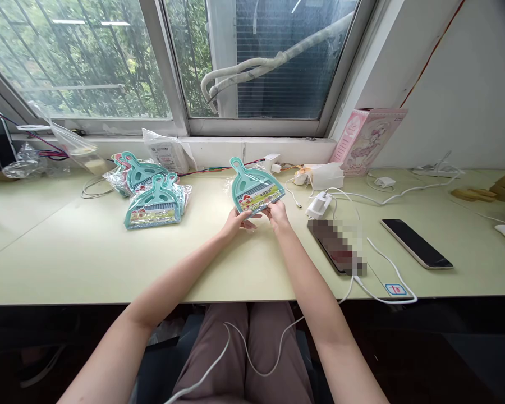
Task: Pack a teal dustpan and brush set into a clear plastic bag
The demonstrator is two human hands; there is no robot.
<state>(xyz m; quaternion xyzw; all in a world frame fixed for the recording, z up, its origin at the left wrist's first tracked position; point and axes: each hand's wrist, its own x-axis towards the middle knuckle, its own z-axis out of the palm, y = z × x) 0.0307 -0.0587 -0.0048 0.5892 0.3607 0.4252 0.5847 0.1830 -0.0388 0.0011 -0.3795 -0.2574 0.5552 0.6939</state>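
Observation:
A teal mini dustpan-and-brush set (255,188) in a clear plastic bag is held above the pale green desk (88,258), handle pointing away from me. My left hand (237,220) pinches its near edge on the left. My right hand (278,215) pinches the same edge on the right. Both hands are closed on the packet. A pile of the same teal sets (154,193) lies on the desk to the left, apart from my hands.
A phone (339,247) on a white cable lies right of my hands, a second phone (416,243) farther right. Chargers and cables (320,203) sit behind them. A pink box (368,140) leans at the wall. Plastic bags (71,146) rest under the window.

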